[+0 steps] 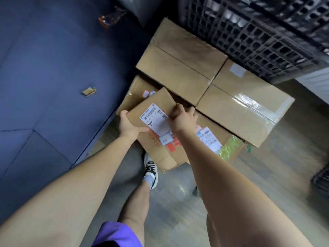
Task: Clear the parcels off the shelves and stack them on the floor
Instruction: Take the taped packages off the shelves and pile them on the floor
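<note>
- A small cardboard parcel (153,111) with a white shipping label (155,118) sat between both hands, above the stacked boxes (187,68) on the floor (178,202).
- The left hand (129,126) gripped its near left edge, thumb laid across the top face.
- The right hand (183,117) curled over its right edge, fingers wrapped round the far side.
- A dented box (160,148) lay directly beneath.

Held parcel (151,111) between left hand (129,126) and right hand (183,118), above a floor parcel (179,154). Beyond the hands, two large parcels (179,56) lie side by side on the stack; crate (258,36) behind them.
</note>
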Demonstrator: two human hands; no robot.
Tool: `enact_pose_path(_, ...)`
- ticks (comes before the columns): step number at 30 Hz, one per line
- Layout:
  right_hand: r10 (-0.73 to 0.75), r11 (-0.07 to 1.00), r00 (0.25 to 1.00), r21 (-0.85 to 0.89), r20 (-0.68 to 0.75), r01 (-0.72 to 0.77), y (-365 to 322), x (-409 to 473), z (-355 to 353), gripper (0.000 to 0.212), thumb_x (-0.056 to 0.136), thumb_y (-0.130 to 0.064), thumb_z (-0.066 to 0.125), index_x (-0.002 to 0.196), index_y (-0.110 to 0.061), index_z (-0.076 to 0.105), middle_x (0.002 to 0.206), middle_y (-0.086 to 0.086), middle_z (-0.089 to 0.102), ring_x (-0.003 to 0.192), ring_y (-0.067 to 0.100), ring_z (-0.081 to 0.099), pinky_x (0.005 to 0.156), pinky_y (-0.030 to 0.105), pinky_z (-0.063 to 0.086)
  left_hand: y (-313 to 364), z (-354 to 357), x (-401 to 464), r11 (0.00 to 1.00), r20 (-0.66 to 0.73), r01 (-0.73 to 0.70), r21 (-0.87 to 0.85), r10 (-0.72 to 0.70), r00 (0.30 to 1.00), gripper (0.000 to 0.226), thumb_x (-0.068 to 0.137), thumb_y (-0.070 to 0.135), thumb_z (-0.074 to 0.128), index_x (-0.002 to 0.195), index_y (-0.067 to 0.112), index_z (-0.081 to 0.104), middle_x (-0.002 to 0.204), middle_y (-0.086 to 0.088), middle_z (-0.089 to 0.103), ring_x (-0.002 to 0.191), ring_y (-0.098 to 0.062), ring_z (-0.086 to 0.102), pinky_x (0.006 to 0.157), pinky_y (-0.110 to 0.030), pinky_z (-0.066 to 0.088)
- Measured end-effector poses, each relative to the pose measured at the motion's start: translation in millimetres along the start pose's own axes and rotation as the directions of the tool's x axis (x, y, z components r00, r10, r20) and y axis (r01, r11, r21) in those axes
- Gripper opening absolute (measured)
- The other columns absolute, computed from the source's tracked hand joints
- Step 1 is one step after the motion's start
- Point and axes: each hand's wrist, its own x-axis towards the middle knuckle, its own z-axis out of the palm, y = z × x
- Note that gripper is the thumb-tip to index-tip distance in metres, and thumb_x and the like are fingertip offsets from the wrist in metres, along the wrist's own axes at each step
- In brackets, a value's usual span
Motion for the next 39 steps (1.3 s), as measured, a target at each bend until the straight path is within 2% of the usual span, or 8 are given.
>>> enact_pose_path(3,-0.08,0.992,0.997,-0.102,-0.002,0.079,-42,10,18,0.049,0.087,-0.021,0.058,0.134,-0.024,0.043,0.135,0.01,0.036,0.125,0.036,0.036,0.101,0.052,0.037,-7,-25,21,0.996,-0.063,0.055,-0.073,-0.059,0.996,0.109,0.054,0.003,0.096,0.142,0.019,0.033,0.13,-0.005,0.054,0.116,-0.025,0.055,0.088,-0.051,0.056)
enact_pose_path(8,-0.214,0.958,0.977,-0.198,-0.003,0.209,-90,24,40,0.058,0.086,-0.013,0.056,0.141,-0.017,0.039,0.136,0.009,0.04,0.126,0.034,0.039,0.102,0.049,0.033,-18,-51,56,0.967,-0.085,0.132,-0.216,-0.153,0.985,0.1,0.058,0.001,0.093,0.138,0.018,0.034,0.127,-0.006,0.056,0.11,-0.029,0.061,0.058,-0.041,0.059)
enact_pose_path(11,-0.26,0.942,0.964,-0.206,0.051,0.265,-94,36,48,0.065,0.082,-0.008,0.057,0.143,-0.017,0.037,0.143,0.005,0.04,0.131,0.03,0.037,0.106,0.047,0.026,-18,-46,74,0.966,-0.154,0.121,-0.227,-0.158,0.975,0.096,0.057,0.003,0.094,0.131,0.017,0.034,0.117,-0.003,0.056,0.104,-0.029,0.063,0.079,-0.052,0.059)
enact_pose_path(14,-0.284,0.928,0.958,-0.237,0.046,0.286,-80,45,55,0.069,0.082,-0.01,0.057,0.146,-0.019,0.034,0.15,0.001,0.035,0.137,0.027,0.033,0.11,0.045,0.025,-15,-37,84,0.956,-0.138,0.145,-0.256,-0.184,0.973,0.089,0.058,0.0,0.093,0.125,0.015,0.035,0.11,-0.003,0.054,0.103,-0.03,0.062,0.081,-0.056,0.058)
enact_pose_path(19,-0.063,0.95,0.996,-0.31,-0.064,0.04,-31,48,48,0.066,0.085,-0.021,0.064,0.143,-0.015,0.034,0.139,0.01,0.043,0.13,0.032,0.04,0.107,0.045,0.03,-21,-33,88,0.963,-0.116,0.119,-0.242,-0.15,0.982,0.082,0.063,0.001,0.091,0.122,0.012,0.035,0.103,0.001,0.053,0.096,-0.024,0.06,0.081,-0.054,0.059)
enact_pose_path(22,-0.005,0.955,0.997,-0.296,-0.076,-0.018,-14,43,39,0.067,0.083,-0.013,0.068,0.141,-0.015,0.035,0.138,0.007,0.04,0.129,0.031,0.037,0.103,0.052,0.036,-15,-27,89,0.977,-0.092,0.066,-0.202,-0.086,0.992,0.087,0.062,0.007,0.093,0.126,0.014,0.034,0.108,0.001,0.054,0.101,-0.024,0.061,0.081,-0.053,0.059)
enact_pose_path(29,-0.082,0.992,0.982,-0.104,-0.168,0.065,-11,55,25,0.063,0.077,0.004,0.067,0.134,-0.008,0.041,0.135,0.014,0.039,0.126,0.035,0.038,0.1,0.04,0.038,7,-7,92,0.975,-0.08,0.127,-0.182,-0.143,0.986,0.076,0.067,0.008,0.09,0.113,0.021,0.03,0.117,-0.006,0.056,0.108,-0.028,0.061,0.085,-0.054,0.058)
enact_pose_path(39,-0.095,0.985,0.992,-0.153,-0.078,0.082,-9,51,24,0.073,0.074,0.011,0.061,0.139,-0.008,0.035,0.14,0.015,0.033,0.129,0.034,0.034,0.104,0.036,0.038,19,-2,79,0.988,-0.158,0.151,0.042,-0.142,0.977,0.082,0.075,0.02,0.086,0.138,0.009,0.033,0.139,-0.018,0.05,0.125,-0.035,0.055,0.095,-0.048,0.052)
